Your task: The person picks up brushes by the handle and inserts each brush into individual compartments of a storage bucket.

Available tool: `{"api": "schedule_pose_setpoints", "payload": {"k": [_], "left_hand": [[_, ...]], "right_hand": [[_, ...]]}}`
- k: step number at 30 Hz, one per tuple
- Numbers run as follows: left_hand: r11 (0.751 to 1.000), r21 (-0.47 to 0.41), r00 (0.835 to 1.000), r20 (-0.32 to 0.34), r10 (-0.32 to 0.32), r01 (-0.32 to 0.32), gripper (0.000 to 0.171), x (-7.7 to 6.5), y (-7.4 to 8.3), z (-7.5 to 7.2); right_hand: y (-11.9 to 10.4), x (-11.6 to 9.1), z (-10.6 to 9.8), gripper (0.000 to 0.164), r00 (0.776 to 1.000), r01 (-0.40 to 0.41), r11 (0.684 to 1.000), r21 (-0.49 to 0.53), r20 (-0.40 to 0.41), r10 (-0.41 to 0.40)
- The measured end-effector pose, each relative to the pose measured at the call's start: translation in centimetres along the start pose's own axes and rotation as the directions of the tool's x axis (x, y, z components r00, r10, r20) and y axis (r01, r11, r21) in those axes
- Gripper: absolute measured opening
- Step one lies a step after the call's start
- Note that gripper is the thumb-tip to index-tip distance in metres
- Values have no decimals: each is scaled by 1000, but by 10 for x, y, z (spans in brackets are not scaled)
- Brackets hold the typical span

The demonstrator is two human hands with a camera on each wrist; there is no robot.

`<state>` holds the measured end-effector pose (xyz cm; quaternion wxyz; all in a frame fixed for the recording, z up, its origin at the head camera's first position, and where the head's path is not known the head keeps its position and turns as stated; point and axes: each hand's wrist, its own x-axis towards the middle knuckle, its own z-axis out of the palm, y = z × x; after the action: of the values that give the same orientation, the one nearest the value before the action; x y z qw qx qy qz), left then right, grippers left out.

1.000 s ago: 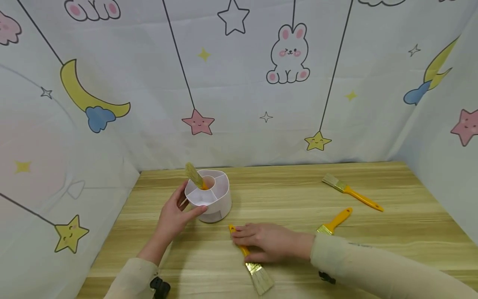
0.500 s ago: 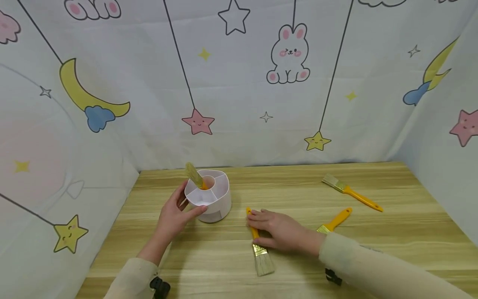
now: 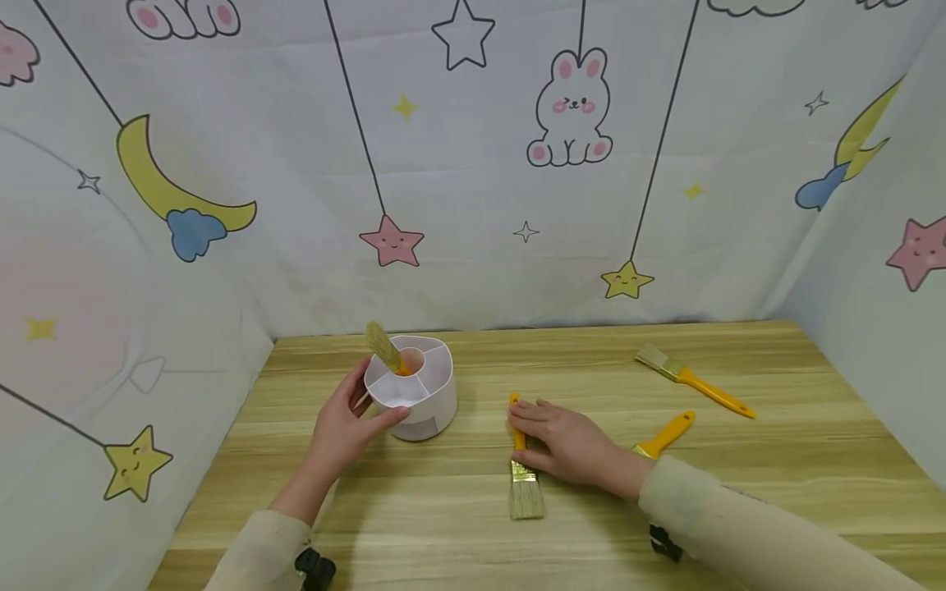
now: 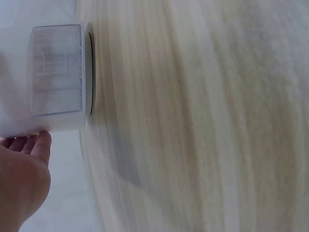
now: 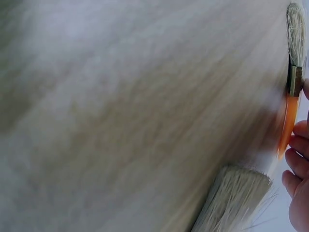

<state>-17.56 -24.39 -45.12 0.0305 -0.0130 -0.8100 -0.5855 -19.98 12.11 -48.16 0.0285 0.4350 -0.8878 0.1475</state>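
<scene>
My left hand (image 3: 343,428) holds a white round desk organizer (image 3: 429,414), thumb on the near side and fingers round the left. In the left wrist view the fingertips touch its wall (image 4: 24,77). A paintbrush (image 3: 383,345) stands bristles up in the organizer's middle well, leaning left. My right hand (image 3: 572,447) holds the orange handle of a second paintbrush (image 3: 526,497), with fingers near the handle's end and thumb by the metal band. This brush lies along the wooden table, bristles towards me. In the right wrist view the fingers curl beside its handle (image 5: 289,118).
Two more orange-handled paintbrushes lie to the right: one farther back (image 3: 695,382), another (image 3: 668,433) partly hidden behind the right forearm. Its bristles (image 5: 236,195) appear close in the right wrist view. A printed cloth (image 3: 473,189) rises behind the wooden table (image 3: 576,353).
My right hand has slid the paintbrush away from me and to the right, turning it from slanted to nearly straight. The left hand and the organizer have stayed in place.
</scene>
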Motion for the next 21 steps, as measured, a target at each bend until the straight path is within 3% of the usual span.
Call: {"api": "schedule_pose_setpoints", "payload": {"k": [7,13,21], "left_hand": [[1000,1,1000,8,-8,8,105,1,-2,-2],[1000,-12,1000,13,-13,13,106,2,-3,-3],[1000,-10,1000,13,-22,22,106,1,-1,-2]], "right_hand": [[7,2,-10,66,999,-17,999,45,35,15],[17,9,-27,66,989,102,993,62,106,-108],[27,17,-38,60,944,227,974,19,240,-225]]}}
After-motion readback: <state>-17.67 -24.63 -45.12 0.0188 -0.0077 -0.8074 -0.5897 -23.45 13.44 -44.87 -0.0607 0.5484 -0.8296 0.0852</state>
